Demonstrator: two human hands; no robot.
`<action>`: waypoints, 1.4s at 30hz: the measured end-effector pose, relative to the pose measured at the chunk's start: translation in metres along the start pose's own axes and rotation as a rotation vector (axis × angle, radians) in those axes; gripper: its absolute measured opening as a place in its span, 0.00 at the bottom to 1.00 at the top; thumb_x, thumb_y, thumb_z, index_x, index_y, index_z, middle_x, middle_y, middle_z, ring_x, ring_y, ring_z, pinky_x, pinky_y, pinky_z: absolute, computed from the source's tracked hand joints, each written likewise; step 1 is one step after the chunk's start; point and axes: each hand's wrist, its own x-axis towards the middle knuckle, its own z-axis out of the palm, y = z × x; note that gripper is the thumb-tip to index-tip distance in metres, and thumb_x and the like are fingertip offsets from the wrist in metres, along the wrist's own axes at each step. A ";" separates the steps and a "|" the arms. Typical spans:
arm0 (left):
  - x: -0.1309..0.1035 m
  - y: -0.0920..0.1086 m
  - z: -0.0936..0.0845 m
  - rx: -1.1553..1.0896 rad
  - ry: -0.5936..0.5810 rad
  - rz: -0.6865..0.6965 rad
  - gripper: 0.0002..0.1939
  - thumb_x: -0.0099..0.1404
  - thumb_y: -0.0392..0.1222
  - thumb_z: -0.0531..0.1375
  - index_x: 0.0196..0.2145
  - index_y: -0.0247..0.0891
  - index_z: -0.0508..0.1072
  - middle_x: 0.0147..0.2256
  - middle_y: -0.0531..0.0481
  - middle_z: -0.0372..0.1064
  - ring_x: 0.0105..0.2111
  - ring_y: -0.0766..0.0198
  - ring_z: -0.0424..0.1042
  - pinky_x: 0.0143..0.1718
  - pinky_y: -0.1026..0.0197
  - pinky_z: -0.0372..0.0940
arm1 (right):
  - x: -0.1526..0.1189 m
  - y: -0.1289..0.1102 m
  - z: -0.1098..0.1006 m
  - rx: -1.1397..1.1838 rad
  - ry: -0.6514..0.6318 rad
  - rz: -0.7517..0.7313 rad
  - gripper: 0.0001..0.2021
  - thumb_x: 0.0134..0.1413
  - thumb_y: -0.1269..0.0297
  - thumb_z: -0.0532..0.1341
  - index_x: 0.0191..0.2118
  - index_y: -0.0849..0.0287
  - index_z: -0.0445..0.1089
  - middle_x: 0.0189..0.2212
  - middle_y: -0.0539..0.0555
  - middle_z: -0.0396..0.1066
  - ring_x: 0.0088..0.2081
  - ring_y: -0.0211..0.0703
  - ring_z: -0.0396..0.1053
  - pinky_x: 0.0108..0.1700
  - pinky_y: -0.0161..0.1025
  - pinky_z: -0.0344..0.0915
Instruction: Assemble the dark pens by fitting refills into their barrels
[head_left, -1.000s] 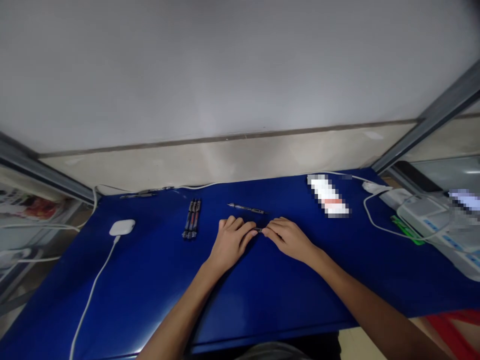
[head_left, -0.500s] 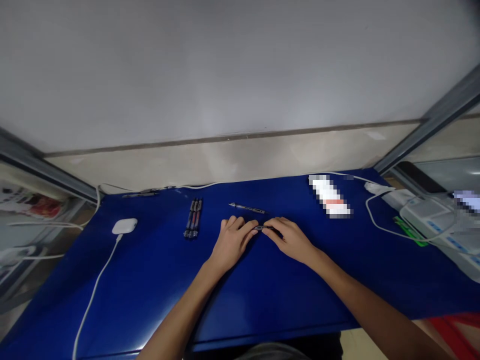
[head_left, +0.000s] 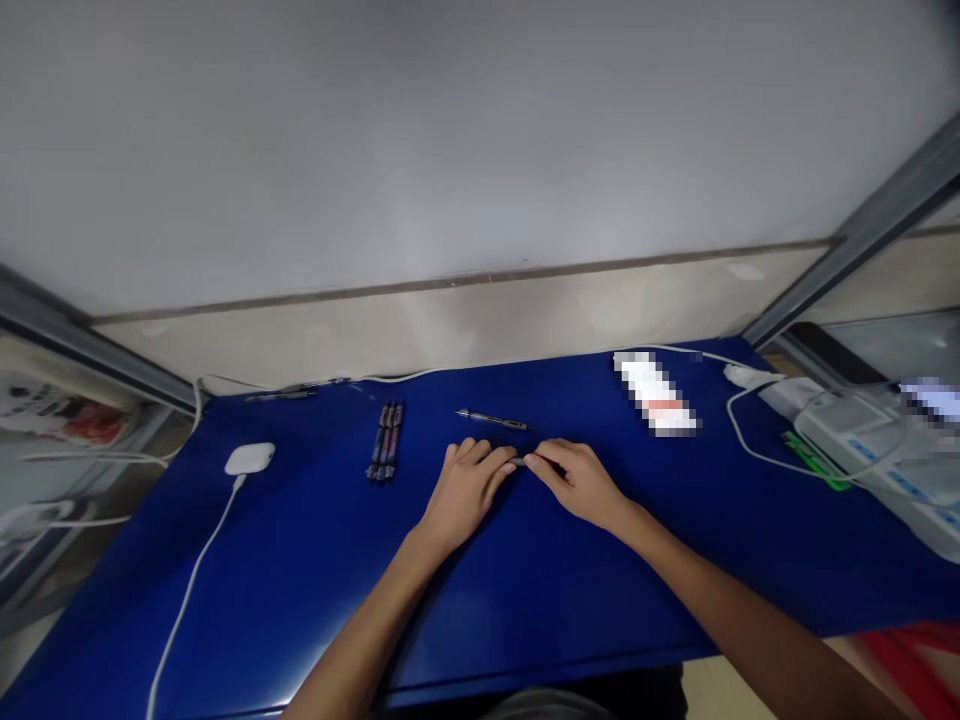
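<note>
Between the fingertips of both hands lies a dark pen (head_left: 520, 461), mostly covered by the fingers. My left hand (head_left: 466, 490) is closed on its left end, and my right hand (head_left: 576, 480) pinches the other end. Just beyond the hands, a second pen (head_left: 491, 418) with a clear barrel rests on the blue tabletop (head_left: 555, 590), its pointed tip to the left. Left of my left hand, three capped pens (head_left: 385, 441) lie side by side, with dark ends and a reddish label on one.
A white earbud case (head_left: 250, 458) with a plugged-in cable sits at the left. Thin pens (head_left: 292, 390) lie along the back edge. A blurred-out rectangular item (head_left: 656, 393) is at the back right. A white power strip (head_left: 885, 460), cables and a green packet (head_left: 815, 461) are at the right.
Both hands stay on the pen, which seems turned slightly: its dark clip side showed before, and now a plain greyish stretch shows. The other pens have not moved.
</note>
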 end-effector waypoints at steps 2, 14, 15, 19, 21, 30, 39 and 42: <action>0.000 0.003 -0.002 -0.198 0.027 -0.030 0.15 0.74 0.48 0.46 0.48 0.44 0.69 0.38 0.49 0.70 0.38 0.60 0.64 0.42 0.56 0.55 | 0.001 0.000 -0.002 0.094 0.039 -0.044 0.09 0.65 0.61 0.55 0.37 0.57 0.69 0.28 0.50 0.67 0.30 0.38 0.66 0.34 0.37 0.64; 0.006 0.016 0.006 -1.400 0.047 -0.408 0.16 0.66 0.53 0.58 0.39 0.38 0.62 0.28 0.52 0.72 0.24 0.67 0.70 0.29 0.64 0.65 | 0.000 -0.012 0.003 -0.423 -0.099 -0.421 0.30 0.61 0.75 0.58 0.63 0.40 0.57 0.67 0.55 0.45 0.67 0.56 0.45 0.60 0.56 0.61; 0.006 0.017 0.007 -1.416 0.031 -0.424 0.17 0.65 0.54 0.59 0.40 0.37 0.63 0.29 0.51 0.72 0.23 0.67 0.70 0.27 0.64 0.65 | -0.001 -0.014 0.004 -0.439 -0.118 -0.447 0.31 0.60 0.77 0.58 0.63 0.39 0.57 0.67 0.54 0.46 0.67 0.55 0.45 0.61 0.55 0.61; 0.004 0.019 0.006 -1.406 0.001 -0.457 0.17 0.65 0.55 0.59 0.38 0.36 0.65 0.28 0.52 0.70 0.21 0.70 0.66 0.24 0.66 0.63 | -0.001 -0.020 0.005 -0.464 -0.071 -0.543 0.28 0.61 0.77 0.58 0.62 0.42 0.60 0.65 0.53 0.55 0.66 0.50 0.49 0.61 0.52 0.60; 0.005 0.017 0.005 -1.356 0.037 -0.467 0.18 0.65 0.56 0.58 0.36 0.36 0.66 0.26 0.53 0.68 0.22 0.70 0.66 0.26 0.66 0.63 | 0.000 -0.021 0.004 -0.443 -0.032 -0.595 0.22 0.63 0.74 0.58 0.60 0.50 0.63 0.60 0.54 0.63 0.65 0.47 0.53 0.62 0.51 0.59; 0.007 0.006 0.007 -0.946 0.132 -0.432 0.17 0.70 0.55 0.50 0.39 0.39 0.66 0.23 0.55 0.68 0.25 0.66 0.68 0.29 0.65 0.61 | -0.002 -0.012 -0.005 -0.495 -0.058 -0.408 0.18 0.66 0.73 0.51 0.59 0.55 0.64 0.31 0.53 0.70 0.35 0.43 0.66 0.42 0.45 0.65; 0.005 0.005 0.008 -0.817 0.130 -0.396 0.15 0.72 0.53 0.48 0.39 0.40 0.66 0.26 0.54 0.73 0.28 0.65 0.71 0.34 0.63 0.63 | 0.001 -0.013 -0.007 -0.461 -0.132 -0.288 0.14 0.65 0.55 0.54 0.34 0.59 0.68 0.30 0.53 0.65 0.35 0.44 0.59 0.42 0.45 0.55; 0.005 0.003 0.008 -0.791 0.141 -0.404 0.15 0.72 0.52 0.48 0.39 0.40 0.67 0.26 0.54 0.73 0.28 0.65 0.71 0.35 0.62 0.63 | -0.001 -0.013 -0.006 -0.473 -0.102 -0.296 0.12 0.64 0.63 0.52 0.29 0.60 0.65 0.27 0.52 0.62 0.34 0.44 0.57 0.41 0.44 0.54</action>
